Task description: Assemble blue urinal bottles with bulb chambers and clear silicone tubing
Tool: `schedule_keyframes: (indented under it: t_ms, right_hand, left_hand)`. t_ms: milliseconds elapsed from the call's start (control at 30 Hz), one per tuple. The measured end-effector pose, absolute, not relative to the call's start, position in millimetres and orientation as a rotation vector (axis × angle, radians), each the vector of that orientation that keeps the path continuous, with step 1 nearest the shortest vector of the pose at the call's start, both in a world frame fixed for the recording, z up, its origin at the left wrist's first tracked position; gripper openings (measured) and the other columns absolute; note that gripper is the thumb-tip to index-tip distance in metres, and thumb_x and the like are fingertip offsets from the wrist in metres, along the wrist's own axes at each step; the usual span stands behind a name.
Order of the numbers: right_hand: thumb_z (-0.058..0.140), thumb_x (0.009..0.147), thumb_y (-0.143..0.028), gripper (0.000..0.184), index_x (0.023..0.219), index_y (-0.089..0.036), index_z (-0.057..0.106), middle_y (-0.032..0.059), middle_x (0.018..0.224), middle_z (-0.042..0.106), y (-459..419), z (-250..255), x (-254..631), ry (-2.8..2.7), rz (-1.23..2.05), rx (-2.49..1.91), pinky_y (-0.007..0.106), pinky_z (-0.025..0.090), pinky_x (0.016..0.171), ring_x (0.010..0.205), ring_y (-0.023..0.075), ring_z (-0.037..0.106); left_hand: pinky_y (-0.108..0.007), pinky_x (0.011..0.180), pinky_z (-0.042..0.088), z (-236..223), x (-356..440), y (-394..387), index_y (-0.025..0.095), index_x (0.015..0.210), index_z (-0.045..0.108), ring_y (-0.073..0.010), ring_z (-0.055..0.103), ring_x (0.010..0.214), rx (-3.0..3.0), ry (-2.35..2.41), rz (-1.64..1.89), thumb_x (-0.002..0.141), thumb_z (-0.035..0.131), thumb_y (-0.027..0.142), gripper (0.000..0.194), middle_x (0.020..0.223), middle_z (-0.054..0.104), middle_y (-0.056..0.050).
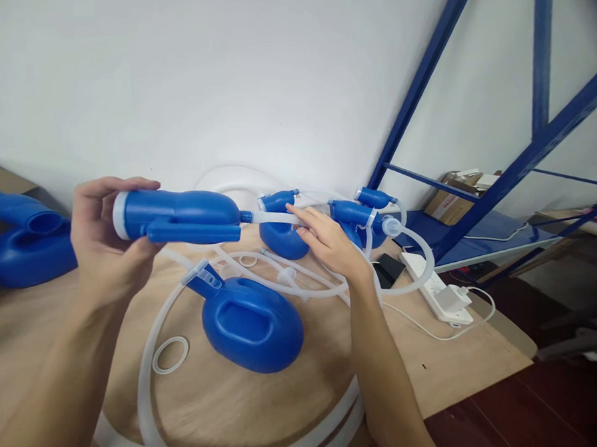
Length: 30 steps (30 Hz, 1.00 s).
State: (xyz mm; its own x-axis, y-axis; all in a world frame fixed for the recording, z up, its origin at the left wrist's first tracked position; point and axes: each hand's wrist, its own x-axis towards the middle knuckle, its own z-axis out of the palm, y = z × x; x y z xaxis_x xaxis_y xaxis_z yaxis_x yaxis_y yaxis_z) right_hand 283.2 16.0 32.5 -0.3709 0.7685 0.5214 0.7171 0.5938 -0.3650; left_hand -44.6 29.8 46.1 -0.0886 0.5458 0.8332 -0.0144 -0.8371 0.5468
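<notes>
My left hand [102,244] grips the wide capped end of a long blue plastic bottle [183,216], held level above the table. A translucent white tube [273,217] enters the bottle's narrow end. My right hand [329,242] pinches that tube just beside the nozzle, fingers closed around it. Below the bottle lies a blue plastic container with an oval opening [251,326]. More white tubing [146,365] loops across the wooden table [288,404].
Further blue containers lie at the far left [24,238] and behind my right hand [363,213]. A white ring [170,353] lies on the table. A white power strip [439,289] and a black device sit at the right edge. Blue metal shelving [501,173] stands right.
</notes>
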Motion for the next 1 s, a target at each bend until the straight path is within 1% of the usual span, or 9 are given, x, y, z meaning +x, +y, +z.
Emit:
schedule_keyframes:
  t_ms: [100,200,300,400,500,600,700,833,1000]
  right_hand:
    - [0.038,0.111,-0.031,0.047,0.155,-0.024,0.052,0.0098,0.119,0.068,11.2,36.5,289.8,-2.079,0.087,-1.095,0.044,0.049,0.100,0.110,0.0266,0.064]
    - [0.038,0.111,-0.031,0.044,0.150,-0.024,0.057,0.0091,0.117,0.068,4.9,41.7,296.0,-2.071,0.089,-1.012,0.041,0.050,0.096,0.104,0.0236,0.066]
    - [0.039,0.111,-0.028,0.040,0.143,-0.023,0.063,0.0088,0.116,0.069,-5.0,49.1,298.9,-2.086,0.040,-0.962,0.038,0.051,0.092,0.102,0.0220,0.067]
    - [0.040,0.112,-0.030,0.035,0.132,-0.022,0.068,0.0085,0.114,0.072,-16.0,56.2,294.3,-2.109,-0.062,-0.951,0.035,0.050,0.088,0.100,0.0213,0.068]
    - [0.038,0.113,-0.034,0.037,0.108,-0.018,0.071,0.0056,0.094,0.073,-22.3,59.1,282.3,-2.116,-0.189,-0.993,0.030,0.045,0.073,0.082,0.0180,0.066]
    - [0.037,0.112,-0.033,0.044,0.078,-0.019,0.062,-0.0001,0.067,0.062,-22.1,57.6,270.7,-2.040,-0.362,-1.017,0.030,0.031,0.058,0.059,0.0137,0.053]
    - [0.040,0.110,-0.028,0.048,0.062,-0.021,0.045,-0.0035,0.055,0.046,-19.9,55.6,265.1,-1.990,-0.447,-0.993,0.031,0.024,0.055,0.050,0.0113,0.036]
    - [0.041,0.106,-0.024,0.045,0.061,-0.022,0.038,-0.0036,0.054,0.042,-19.7,56.4,265.4,-1.935,-0.430,-0.986,0.031,0.024,0.056,0.050,0.0114,0.034]
    - [0.041,0.104,-0.022,0.041,0.063,-0.022,0.034,-0.0040,0.055,0.039,-24.4,61.0,271.8,-1.938,-0.337,-0.898,0.030,0.026,0.056,0.050,0.0108,0.035]
  left_hand:
    - [-0.034,0.090,0.062,44.6,-41.2,25.1,0.027,0.107,0.051,-0.0247,0.067,0.118,2.091,0.413,1.883,0.060,0.100,0.046,0.070,0.124,0.069,-0.007]
    - [-0.034,0.087,0.062,44.4,-38.0,18.9,0.029,0.112,0.045,-0.0244,0.067,0.119,2.309,0.403,1.739,0.065,0.098,0.032,0.070,0.139,0.062,-0.007]
    - [-0.032,0.089,0.058,45.1,-41.0,12.3,0.029,0.125,0.051,-0.0226,0.068,0.114,2.456,0.542,1.703,0.068,0.095,0.024,0.073,0.132,0.065,-0.006]
    - [-0.034,0.099,0.053,48.0,-46.7,5.2,0.028,0.133,0.059,-0.0234,0.067,0.116,2.566,0.750,1.570,0.080,0.087,0.024,0.060,0.128,0.068,-0.006]
    - [-0.035,0.105,0.050,50.9,-47.2,-1.3,0.032,0.137,0.062,-0.0240,0.066,0.121,2.651,0.856,1.462,0.087,0.080,0.023,0.054,0.134,0.068,-0.004]
    - [-0.035,0.104,0.050,49.8,-44.6,-5.3,0.040,0.144,0.058,-0.0234,0.067,0.119,2.716,0.886,1.506,0.090,0.077,0.020,0.061,0.136,0.067,-0.002]
    - [-0.031,0.096,0.052,45.1,-43.8,-7.2,0.047,0.151,0.052,-0.0222,0.068,0.114,2.818,0.908,1.472,0.092,0.074,0.019,0.069,0.137,0.067,-0.001]
    - [-0.032,0.095,0.054,39.4,-42.5,-9.4,0.048,0.156,0.046,-0.0233,0.070,0.113,2.940,0.774,1.494,0.091,0.075,0.018,0.077,0.141,0.066,-0.002]
    - [-0.031,0.088,0.058,39.1,-33.8,-11.6,0.047,0.155,0.048,-0.0220,0.071,0.112,2.877,0.635,1.460,0.093,0.072,0.019,0.073,0.140,0.067,-0.002]
